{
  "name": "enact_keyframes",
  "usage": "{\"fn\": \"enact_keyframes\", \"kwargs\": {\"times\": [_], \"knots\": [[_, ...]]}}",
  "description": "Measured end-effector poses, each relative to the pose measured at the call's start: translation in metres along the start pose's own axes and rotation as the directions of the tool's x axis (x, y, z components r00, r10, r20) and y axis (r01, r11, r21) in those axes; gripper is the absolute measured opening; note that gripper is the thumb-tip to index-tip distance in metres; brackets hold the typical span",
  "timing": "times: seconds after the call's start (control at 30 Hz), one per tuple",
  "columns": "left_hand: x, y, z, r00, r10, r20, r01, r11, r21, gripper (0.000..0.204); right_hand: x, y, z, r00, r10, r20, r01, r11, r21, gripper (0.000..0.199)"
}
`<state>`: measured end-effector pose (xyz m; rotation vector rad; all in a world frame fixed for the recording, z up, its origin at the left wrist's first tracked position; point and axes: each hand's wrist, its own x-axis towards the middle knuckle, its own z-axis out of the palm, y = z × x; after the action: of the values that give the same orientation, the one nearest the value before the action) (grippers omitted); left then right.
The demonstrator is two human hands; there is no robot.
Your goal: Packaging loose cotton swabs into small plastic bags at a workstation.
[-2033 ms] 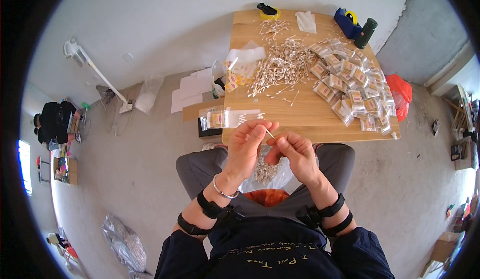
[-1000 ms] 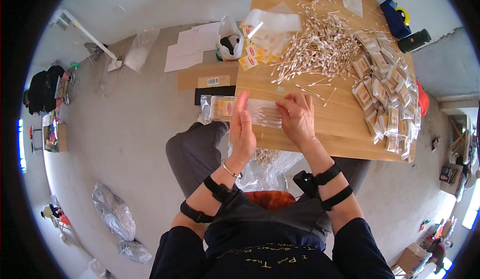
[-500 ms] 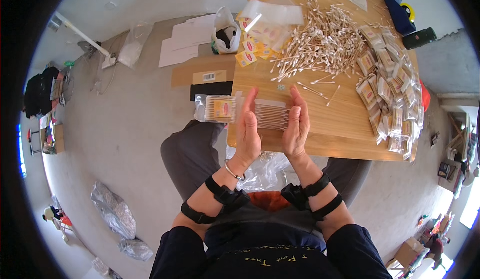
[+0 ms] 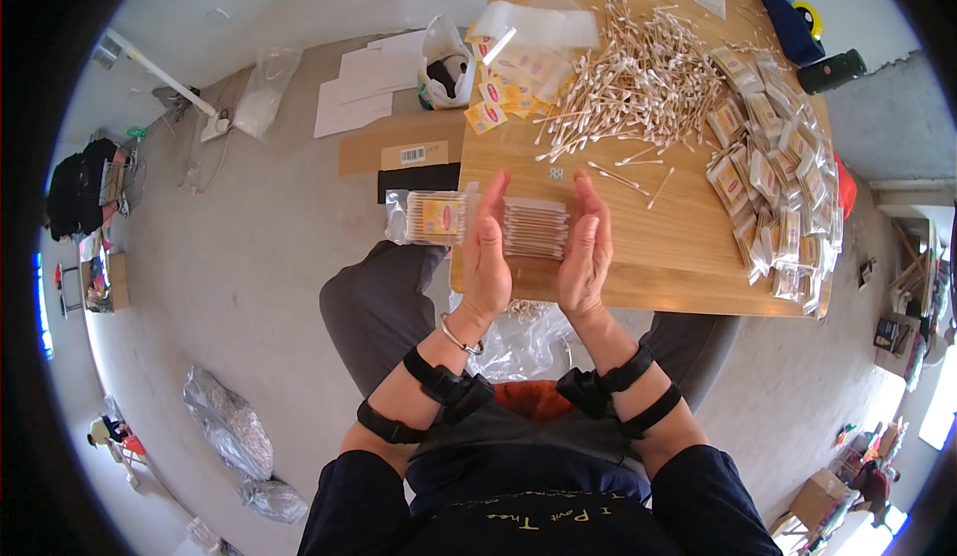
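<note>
My left hand (image 4: 488,257) and my right hand (image 4: 586,252) stand on edge at the table's near left, palms facing, fingers stretched out. Between them lies a flat row of cotton swabs (image 4: 536,227), sticks running left to right. The right palm is at or very near the swabs' right ends; the left hand is beside their left ends. I cannot tell whether the palms press on them. Just left of my left hand, a clear bag of cotton swabs (image 4: 439,219) with a yellow label juts past the table's left edge. My left hand hides its right end.
A big heap of loose cotton swabs (image 4: 638,88) covers the table's far middle. Filled swab bags (image 4: 773,172) pile up along the right side. Yellow label cards (image 4: 486,116) and clear bags (image 4: 538,30) lie at far left. A plastic bag (image 4: 518,347) hangs below the near edge.
Both hands and the row of swabs sit very slightly further left, mostly because the whole view has shifted. The hands keep the same flat, facing pose.
</note>
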<state>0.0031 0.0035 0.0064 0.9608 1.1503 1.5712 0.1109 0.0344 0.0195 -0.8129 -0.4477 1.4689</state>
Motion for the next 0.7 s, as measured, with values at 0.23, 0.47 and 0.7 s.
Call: {"fn": "enact_keyframes", "kwargs": {"times": [0.23,0.47,0.7], "knots": [[0.0,-0.004,-0.005,1.0,0.018,-0.002,-0.018,1.0,0.017,0.072,-0.005,-0.015,0.013,0.994,-0.004,0.113,0.058,0.879,-0.473,0.052],[0.001,-0.002,-0.005,0.999,-0.007,-0.034,0.005,0.998,-0.056,0.077,-0.005,-0.01,-0.024,0.749,-0.158,0.643,0.654,0.021,-0.756,0.061],[0.004,-0.002,-0.01,0.999,0.007,0.043,-0.005,0.999,-0.037,0.08,-0.021,-0.009,-0.023,0.684,0.381,0.621,0.725,-0.45,-0.522,0.093]]}}
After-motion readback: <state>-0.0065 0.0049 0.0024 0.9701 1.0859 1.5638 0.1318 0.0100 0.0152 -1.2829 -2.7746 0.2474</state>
